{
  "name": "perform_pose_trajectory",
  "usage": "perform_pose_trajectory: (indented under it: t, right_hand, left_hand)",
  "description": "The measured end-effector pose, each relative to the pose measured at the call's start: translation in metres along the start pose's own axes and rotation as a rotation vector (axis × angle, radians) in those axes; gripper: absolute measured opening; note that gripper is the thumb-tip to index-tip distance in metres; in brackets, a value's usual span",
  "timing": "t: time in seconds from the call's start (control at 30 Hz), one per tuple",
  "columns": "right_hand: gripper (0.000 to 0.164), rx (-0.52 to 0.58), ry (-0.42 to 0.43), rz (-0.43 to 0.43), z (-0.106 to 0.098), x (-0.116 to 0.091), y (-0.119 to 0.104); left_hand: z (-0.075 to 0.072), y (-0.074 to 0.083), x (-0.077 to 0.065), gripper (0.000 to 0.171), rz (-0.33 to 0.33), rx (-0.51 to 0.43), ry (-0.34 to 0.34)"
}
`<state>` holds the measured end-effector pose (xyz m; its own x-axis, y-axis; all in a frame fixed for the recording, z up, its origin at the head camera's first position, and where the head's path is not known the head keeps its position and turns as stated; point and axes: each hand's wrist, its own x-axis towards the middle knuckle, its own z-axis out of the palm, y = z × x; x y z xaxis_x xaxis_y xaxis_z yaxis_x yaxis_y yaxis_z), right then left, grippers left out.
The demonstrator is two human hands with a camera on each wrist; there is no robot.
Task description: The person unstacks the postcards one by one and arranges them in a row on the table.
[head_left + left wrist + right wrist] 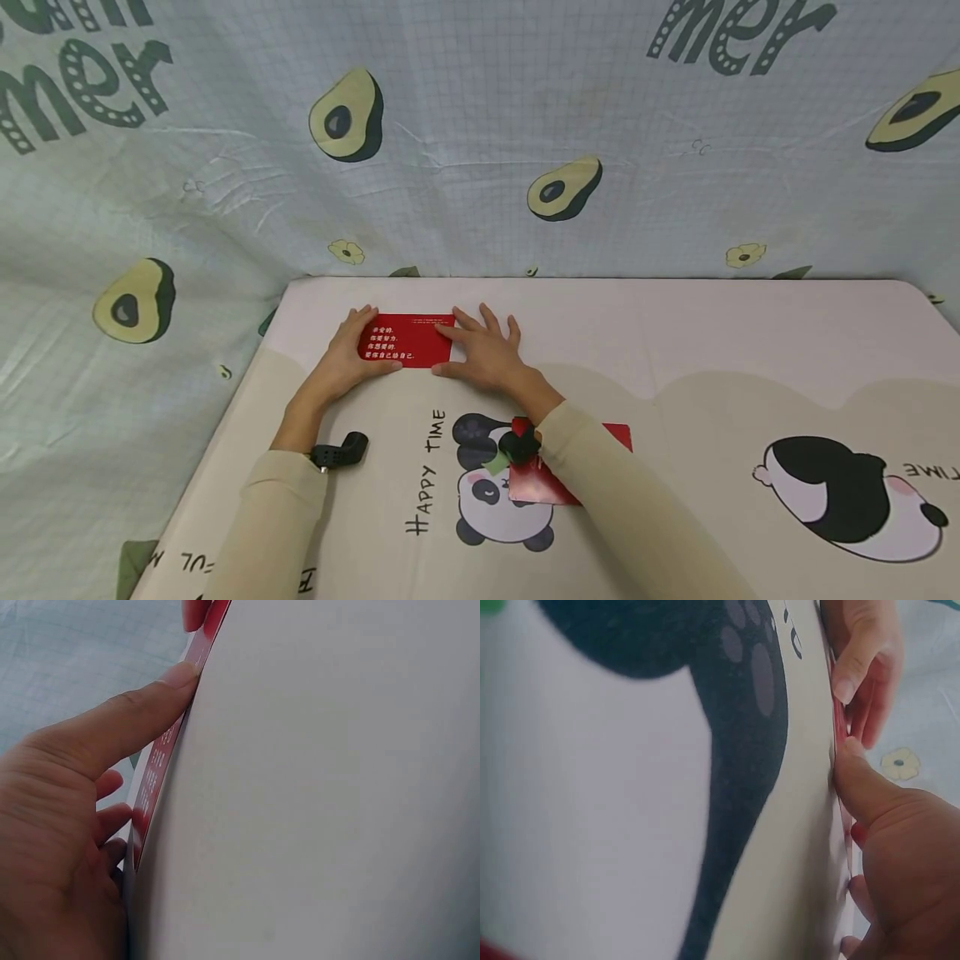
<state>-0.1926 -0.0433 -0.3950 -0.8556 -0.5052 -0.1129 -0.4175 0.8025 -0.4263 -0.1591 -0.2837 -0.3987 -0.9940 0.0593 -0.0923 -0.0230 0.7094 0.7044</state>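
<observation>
A flat red card (408, 343) with rows of white printed characters lies near the far edge of the table. My left hand (348, 346) is at its left end, the thumb along the near edge and the fingers by the far left corner. At the right end is my right hand (487, 350), fingers spread, thumb at the near right corner and index finger touching the card. In the left wrist view the left thumb (180, 675) presses on the card's near edge (154, 776). Seen from the right wrist, both thumbs lie close together along the card.
Another red, shiny paper piece (540, 485) lies on the table partly under my right forearm. The tablecloth (697, 333) carries printed pandas and lettering. Behind the table hangs a curtain (465, 125) with avocado prints.
</observation>
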Motion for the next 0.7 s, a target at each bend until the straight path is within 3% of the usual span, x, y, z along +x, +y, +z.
perform_pose_trajectory:
  t: [0.43,0.7]
  right_hand:
    - [0.075,0.079,-0.016,-0.029,-0.019,-0.008,0.007]
    - [0.074,0.109,0.005,-0.067,-0.04,-0.03,0.02]
  left_hand:
    - [-0.001,0.004,-0.004,0.1,-0.028,-0.056,0.014]
    - [-0.001,0.022,-0.013,0.097,0.014,-0.06,0.066]
